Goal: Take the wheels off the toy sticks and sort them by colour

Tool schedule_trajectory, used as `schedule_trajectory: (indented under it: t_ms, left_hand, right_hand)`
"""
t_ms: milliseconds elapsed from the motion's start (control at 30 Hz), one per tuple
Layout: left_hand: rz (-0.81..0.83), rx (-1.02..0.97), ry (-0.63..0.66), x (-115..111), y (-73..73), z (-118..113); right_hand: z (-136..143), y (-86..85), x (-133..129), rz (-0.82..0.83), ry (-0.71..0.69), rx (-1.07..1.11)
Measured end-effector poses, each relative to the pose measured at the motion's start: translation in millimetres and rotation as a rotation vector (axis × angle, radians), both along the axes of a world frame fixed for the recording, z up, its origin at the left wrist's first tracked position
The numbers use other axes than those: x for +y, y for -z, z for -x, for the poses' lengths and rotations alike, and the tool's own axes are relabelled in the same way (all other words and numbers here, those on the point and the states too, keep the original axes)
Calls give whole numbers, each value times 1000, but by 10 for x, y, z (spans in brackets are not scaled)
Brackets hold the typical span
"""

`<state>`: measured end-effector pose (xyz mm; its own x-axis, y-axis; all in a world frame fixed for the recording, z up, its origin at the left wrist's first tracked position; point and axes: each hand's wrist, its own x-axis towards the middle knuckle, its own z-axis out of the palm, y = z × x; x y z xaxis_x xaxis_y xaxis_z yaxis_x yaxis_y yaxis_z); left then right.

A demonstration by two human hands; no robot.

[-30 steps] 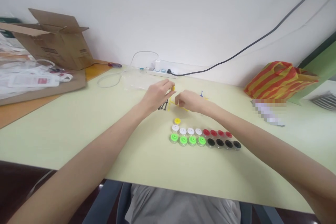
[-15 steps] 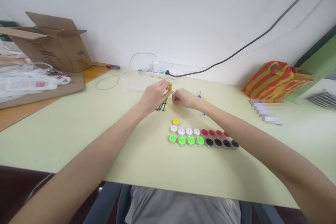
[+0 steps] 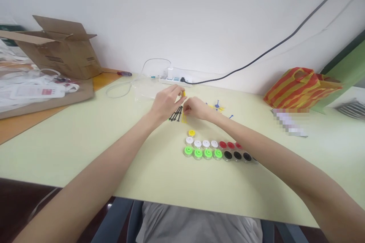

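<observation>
One yellow piece (image 3: pixel 184 93) fills the left hand's (image 3: pixel 165 102) pinch; the right hand (image 3: pixel 197 108) curls by slim sticks (image 3: pixel 184 119), grip unclear.

4 bright-green round plastic caps (image 3: pixel 208 153): smooth. Thin black rods (image 3: pixel 179 116): plastic-looking. Brown box-shaped cardboard carton (image 3: pixel 68 59): matt. Pale-green flat tabletop (image 3: pixel 159 176): smooth.

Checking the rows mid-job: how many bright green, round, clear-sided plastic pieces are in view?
4, side by side in the near row: first green piece at its left end, second, third, fourth beside the round black pieces. The right forearm may hide more.
</observation>
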<state>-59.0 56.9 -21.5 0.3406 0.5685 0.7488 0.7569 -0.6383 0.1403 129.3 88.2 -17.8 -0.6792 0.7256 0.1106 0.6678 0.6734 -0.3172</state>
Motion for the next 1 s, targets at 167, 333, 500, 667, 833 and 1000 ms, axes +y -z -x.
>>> schedule_trajectory:
  t_ms: [167, 333, 500, 667, 833, 1000]
  left_hand:
    - [-18, 23, -17, 4, -1, -2]
    - [-41, 37, -20, 5, 1, -4]
    - [-39, 27, -33, -13, -12, -7]
    - [21, -22, 58, -61, 5, -80]
    - [94, -230, 211, -227, -12, -266]
    - [169, -403, 283, -349, -49, -386]
  right_hand:
    - [21, 5, -13, -22, 31, -10]
    - [60, 11, -4, -25, 53, -16]
    - [-128, -157, -100, -29, 77, 58]
    - [-458, -422, -392, 64, 162, 407]
    - [-484, -490, -607, 259, 138, 653]
    - [-527, -496, -558, 336, 64, 738]
